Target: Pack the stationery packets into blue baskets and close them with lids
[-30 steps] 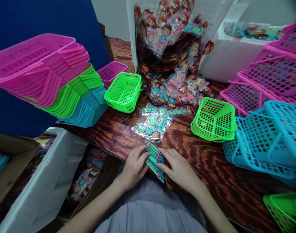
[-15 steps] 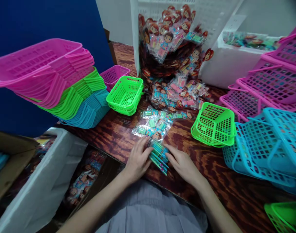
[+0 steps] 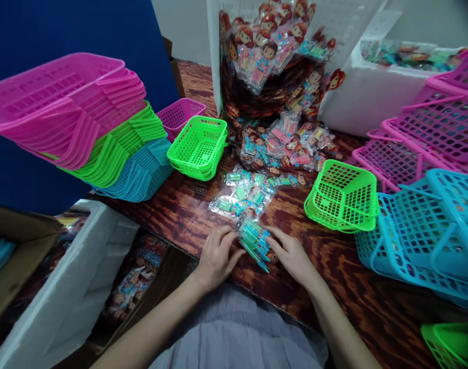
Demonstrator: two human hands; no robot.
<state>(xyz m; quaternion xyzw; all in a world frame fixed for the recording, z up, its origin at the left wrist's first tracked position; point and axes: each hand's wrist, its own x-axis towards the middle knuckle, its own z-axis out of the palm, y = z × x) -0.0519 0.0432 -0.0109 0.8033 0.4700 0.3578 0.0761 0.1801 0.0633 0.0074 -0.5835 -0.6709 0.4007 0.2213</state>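
A small stack of clear packets with green and yellow sticks and blue printing lies at the table's front edge, slightly fanned. My left hand holds its left side, fingertips at the upper corner and thumb beside the lower part. On the other side, my right hand has its curled fingers and thumb on the right edge. The fingers' undersides are hidden. Just beyond the stack, several similar flat packets lie spread out on the wood.
Green baskets stand at left and right. A tall stack of pink, green and blue baskets rises at far left; blue baskets fill the right. Behind, packets spill from a white crate. A foam box sits below left.
The stack has shifted slightly and its packets lie more squarely together. My right hand has moved a little to the right, and my left thumb has slid down along the stack's edge.
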